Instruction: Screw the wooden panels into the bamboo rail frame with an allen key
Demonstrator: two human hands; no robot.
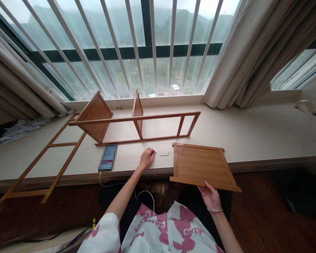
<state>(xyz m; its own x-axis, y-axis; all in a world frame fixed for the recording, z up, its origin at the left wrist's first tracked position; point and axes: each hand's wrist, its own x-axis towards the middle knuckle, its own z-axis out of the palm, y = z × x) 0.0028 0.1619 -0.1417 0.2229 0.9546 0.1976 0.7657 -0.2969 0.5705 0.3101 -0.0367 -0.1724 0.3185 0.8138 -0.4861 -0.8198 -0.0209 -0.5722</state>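
My left hand [146, 158] rests on the window ledge [265, 137], fingers pinched round a small thin metal piece that sticks out at the fingertips. A small hex key [164, 153] lies just to its right. My right hand [210, 196] grips the near edge of a square bamboo panel [201, 166] that overhangs the ledge's front edge. Behind stands a part-built bamboo frame [137, 123] with two upright panels between its rails.
A ladder-like bamboo side frame [46, 165] leans off the ledge at the left. A phone [107, 158] with a white cable lies near my left hand. White window bars, curtains on both sides, crumpled paper [18, 128] far left, a white object [309, 107] far right.
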